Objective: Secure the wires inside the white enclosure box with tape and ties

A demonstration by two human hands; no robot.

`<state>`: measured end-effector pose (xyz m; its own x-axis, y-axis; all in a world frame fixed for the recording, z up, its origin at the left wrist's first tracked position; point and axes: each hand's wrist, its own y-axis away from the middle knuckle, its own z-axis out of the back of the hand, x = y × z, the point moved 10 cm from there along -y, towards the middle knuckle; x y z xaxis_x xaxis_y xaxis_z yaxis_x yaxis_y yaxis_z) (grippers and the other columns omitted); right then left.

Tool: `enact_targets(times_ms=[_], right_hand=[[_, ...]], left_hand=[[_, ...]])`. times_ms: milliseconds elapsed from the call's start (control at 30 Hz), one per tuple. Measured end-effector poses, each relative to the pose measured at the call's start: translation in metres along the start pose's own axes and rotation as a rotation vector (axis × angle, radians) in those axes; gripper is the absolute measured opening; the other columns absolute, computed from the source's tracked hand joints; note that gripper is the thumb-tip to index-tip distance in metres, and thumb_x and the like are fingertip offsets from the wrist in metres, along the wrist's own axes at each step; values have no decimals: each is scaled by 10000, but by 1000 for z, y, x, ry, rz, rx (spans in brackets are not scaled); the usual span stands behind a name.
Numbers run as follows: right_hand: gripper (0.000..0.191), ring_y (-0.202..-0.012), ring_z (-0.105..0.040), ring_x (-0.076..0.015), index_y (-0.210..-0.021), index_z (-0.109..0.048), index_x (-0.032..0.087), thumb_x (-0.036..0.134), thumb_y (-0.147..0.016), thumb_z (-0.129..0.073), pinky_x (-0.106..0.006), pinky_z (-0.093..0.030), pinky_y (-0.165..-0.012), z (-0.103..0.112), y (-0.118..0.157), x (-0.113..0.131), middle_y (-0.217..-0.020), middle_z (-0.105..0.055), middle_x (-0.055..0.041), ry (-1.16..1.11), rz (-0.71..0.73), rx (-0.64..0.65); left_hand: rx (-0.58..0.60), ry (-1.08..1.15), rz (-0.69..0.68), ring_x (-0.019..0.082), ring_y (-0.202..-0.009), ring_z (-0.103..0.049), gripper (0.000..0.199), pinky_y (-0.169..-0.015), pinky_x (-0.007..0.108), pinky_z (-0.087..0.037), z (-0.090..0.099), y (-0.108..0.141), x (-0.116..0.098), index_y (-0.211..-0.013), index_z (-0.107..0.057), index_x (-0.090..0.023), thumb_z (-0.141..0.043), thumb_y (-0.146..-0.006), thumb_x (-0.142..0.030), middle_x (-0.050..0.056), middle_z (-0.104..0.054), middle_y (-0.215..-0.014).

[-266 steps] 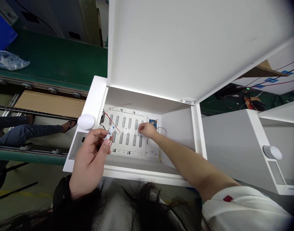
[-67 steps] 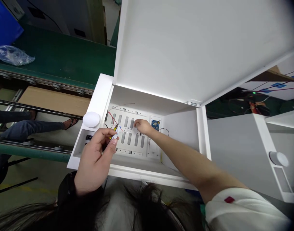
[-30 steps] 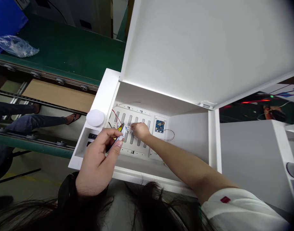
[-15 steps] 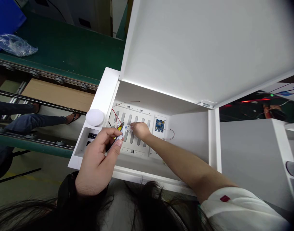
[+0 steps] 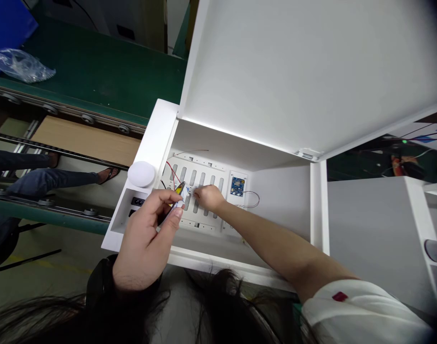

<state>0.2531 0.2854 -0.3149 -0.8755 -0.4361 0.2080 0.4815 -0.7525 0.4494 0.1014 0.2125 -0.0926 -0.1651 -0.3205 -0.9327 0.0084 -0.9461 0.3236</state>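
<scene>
My left hand (image 5: 146, 239), over the left end of an open white box (image 5: 239, 267), pinches a thin dark tool together with a small white piece with blue print (image 5: 185, 193). Something yellow shows beside that piece. Inside the box, my right hand (image 5: 209, 197) is closed, fingertips together, just above the slotted white plate (image 5: 197, 220). Whatever those fingertips hold is too small to make out. Red wires (image 5: 171, 168) rise near the left end of the plate. To the right of my right hand lies a blue circuit board (image 5: 237, 187) with thin wires.
The raised white lid (image 5: 293, 71) stands behind the box. A round white knob (image 5: 141, 174) sits on its left side. Beyond are a green conveyor (image 5: 107, 81), a clear plastic bag (image 5: 21, 65) and a person's legs (image 5: 60, 183). Another white cabinet (image 5: 376, 229) stands at right.
My right hand has shifted very slightly, its fingertips now drawn closer together. My left hand holds nearly the same place. The red glow at the far right has gone.
</scene>
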Motion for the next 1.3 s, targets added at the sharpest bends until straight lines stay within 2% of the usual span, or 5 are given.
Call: enact_targets(times_ms=[267,567,1067,1300], right_hand=[[340,-839,-676,-242,-840,-739,159,266,-942,-433,-301,-430,-708,0,0,8,-901,-733,-124,63,46,44],[321,-853,-673,-252,-856,-748,147,216,-917,-441,-307,-429,-719,0,-1,12,-900,-732,-140,85,85,87],[237,-822,-656,-202,-823,-719,166,220,-871,-494,-274,-375,-686,-10,-2,5,-884,-732,-87,0,23,-2],[232,-796,-640,-181,-846,-721,186,225,-881,-495,-272,-359,-690,-5,1,-3,-860,-729,-48,-63,85,-41]], left_hand=[[-6,3,-3,129,-802,-556,140,-762,287,-448,-1,1,-1,-1073,-563,-275,-557,-948,-340,-9,-615,-960],[5,-5,-4,119,-801,-544,117,-758,279,-443,-1,1,-1,-1062,-560,-295,-549,-953,-337,-25,-611,-946],[2,-20,-10,117,-785,-553,114,-744,277,-451,-1,0,-1,-1060,-558,-307,-547,-954,-347,-27,-608,-931],[-1,-16,-19,116,-770,-550,124,-734,280,-450,-1,0,-1,-1068,-559,-308,-554,-952,-349,-24,-611,-929]])
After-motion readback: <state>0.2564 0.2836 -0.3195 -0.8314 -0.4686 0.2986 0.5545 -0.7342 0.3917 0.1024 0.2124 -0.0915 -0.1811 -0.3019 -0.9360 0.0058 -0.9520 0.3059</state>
